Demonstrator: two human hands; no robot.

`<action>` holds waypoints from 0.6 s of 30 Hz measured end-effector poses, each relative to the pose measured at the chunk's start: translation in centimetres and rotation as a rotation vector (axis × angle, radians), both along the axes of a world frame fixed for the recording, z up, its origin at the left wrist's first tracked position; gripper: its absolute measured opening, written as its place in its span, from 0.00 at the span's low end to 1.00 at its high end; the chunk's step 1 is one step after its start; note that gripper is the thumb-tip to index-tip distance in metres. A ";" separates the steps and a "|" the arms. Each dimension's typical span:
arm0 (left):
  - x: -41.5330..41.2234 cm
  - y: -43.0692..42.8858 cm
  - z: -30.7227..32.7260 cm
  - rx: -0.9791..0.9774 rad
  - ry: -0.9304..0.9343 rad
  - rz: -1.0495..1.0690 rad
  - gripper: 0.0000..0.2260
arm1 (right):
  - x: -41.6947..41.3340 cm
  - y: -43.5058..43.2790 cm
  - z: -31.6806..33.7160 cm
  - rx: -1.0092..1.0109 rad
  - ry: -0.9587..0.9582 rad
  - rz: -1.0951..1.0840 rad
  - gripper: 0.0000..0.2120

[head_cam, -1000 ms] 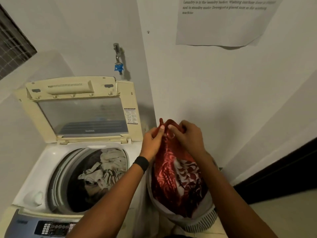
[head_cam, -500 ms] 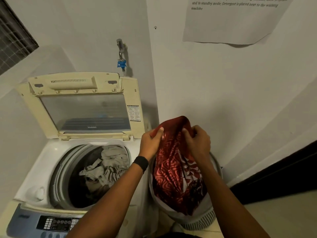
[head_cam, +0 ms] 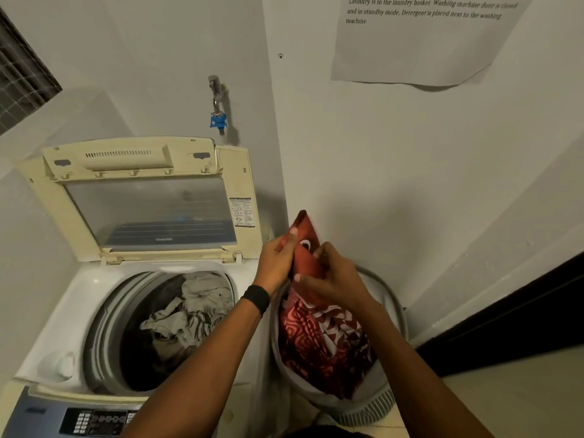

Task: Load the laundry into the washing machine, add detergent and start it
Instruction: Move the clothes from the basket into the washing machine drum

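Red cloth [head_cam: 308,262] in curled fingers [head_cam: 328,252] of L hand [head_cam: 276,263] & R hand [head_cam: 335,279] (rest in basket [head_cam: 389,287])

The washing machine [head_cam: 79,298] is glossy, yellowed plastic, its lid [head_cam: 148,197] paned in clear, perhaps glass, sheet. The red patterned cloth [head_cam: 319,330] looks smooth and faintly shiny; the basket [head_cam: 392,308] seems soft grey fabric.

Both hands, the left hand [head_cam: 276,260] and right hand [head_cam: 331,275], pinched a red patterned cloth [head_cam: 319,330] above the laundry basket [head_cam: 384,403], at three o'clock of the open washing machine [head_cam: 72,314].
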State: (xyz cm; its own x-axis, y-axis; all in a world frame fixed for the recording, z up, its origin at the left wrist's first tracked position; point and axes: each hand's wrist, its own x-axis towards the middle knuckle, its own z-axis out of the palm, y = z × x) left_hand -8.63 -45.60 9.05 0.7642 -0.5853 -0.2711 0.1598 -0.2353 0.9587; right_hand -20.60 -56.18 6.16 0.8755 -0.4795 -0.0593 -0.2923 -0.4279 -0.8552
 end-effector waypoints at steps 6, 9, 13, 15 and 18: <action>2.7 0.7 1.3 -0.032 -0.011 0.089 0.21 | -2.3 -3.5 -1.8 -0.258 0.332 0.256 0.21; 3.9 1.3 2.0 -0.002 -0.041 0.075 0.22 | -3.1 -4.3 0.6 -0.234 0.138 0.245 0.09; 3.6 1.8 2.3 0.082 0.063 -0.176 0.32 | -1.9 -3.2 5.9 -0.247 -0.090 0.294 0.05; 3.3 1.7 1.8 0.087 0.134 -0.250 0.36 | -1.1 -2.8 7.1 -0.296 -0.108 0.371 0.06; 3.3 2.2 1.4 0.023 0.197 -0.238 0.29 | -0.6 -2.5 7.6 -0.228 -0.023 0.461 0.03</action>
